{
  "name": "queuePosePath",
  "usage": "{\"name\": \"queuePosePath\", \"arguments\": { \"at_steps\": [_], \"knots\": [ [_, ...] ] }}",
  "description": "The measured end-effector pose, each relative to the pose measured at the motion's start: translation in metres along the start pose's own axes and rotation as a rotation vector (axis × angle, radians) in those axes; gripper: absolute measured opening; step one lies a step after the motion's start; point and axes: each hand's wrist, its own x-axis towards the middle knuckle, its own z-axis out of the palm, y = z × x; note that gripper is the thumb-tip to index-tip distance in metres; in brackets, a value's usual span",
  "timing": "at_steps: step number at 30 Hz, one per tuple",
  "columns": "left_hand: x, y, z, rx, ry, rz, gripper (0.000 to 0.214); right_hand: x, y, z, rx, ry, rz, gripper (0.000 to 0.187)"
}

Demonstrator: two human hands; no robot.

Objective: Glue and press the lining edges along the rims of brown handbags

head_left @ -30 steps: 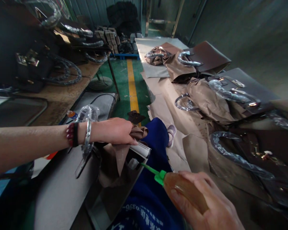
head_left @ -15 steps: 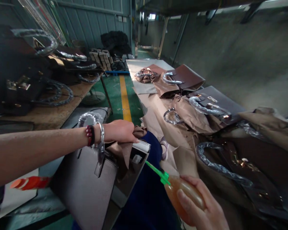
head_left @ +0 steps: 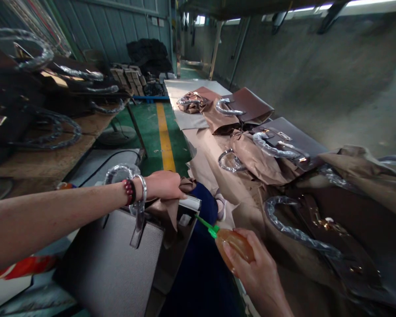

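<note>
A grey-brown handbag (head_left: 115, 255) stands on my lap side, its handle (head_left: 122, 171) wrapped in clear plastic. My left hand (head_left: 165, 185) reaches over it, fingers curled down on the bag's upper part beside brown paper (head_left: 168, 211); the fingertips are partly hidden. In my right hand (head_left: 254, 259) is a squeeze bottle (head_left: 232, 248) of amber liquid with a green nozzle. The nozzle tip points at the bag's open side edge, close by a pale strip (head_left: 189, 202); whether it touches, I cannot tell.
On the right, a paper-covered table (head_left: 201, 141) bears several handbags with plastic-wrapped handles, among them a dark brown one (head_left: 353, 237). Another table (head_left: 95, 127) with dark bags is at the left. Between them runs a green floor with a yellow line (head_left: 165, 141).
My right hand and the bottle have shifted left and slightly up, the nozzle staying near the bag's edge. The camera view has turned a little to the right.
</note>
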Motion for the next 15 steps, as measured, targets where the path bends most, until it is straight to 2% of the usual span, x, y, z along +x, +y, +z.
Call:
{"name": "queuePosePath", "arguments": {
  "at_steps": [8, 15],
  "knots": [
    [0.0028, -0.0043, 0.0030, -0.013, -0.013, -0.005, 0.058, -0.0057, 0.0062, 0.0048, -0.099, -0.087, -0.034, 0.028],
    [0.0059, -0.0092, 0.0050, -0.030, -0.024, -0.014, 0.061, 0.0010, 0.0012, -0.0008, -0.213, -0.149, -0.095, 0.028]
  ]
}}
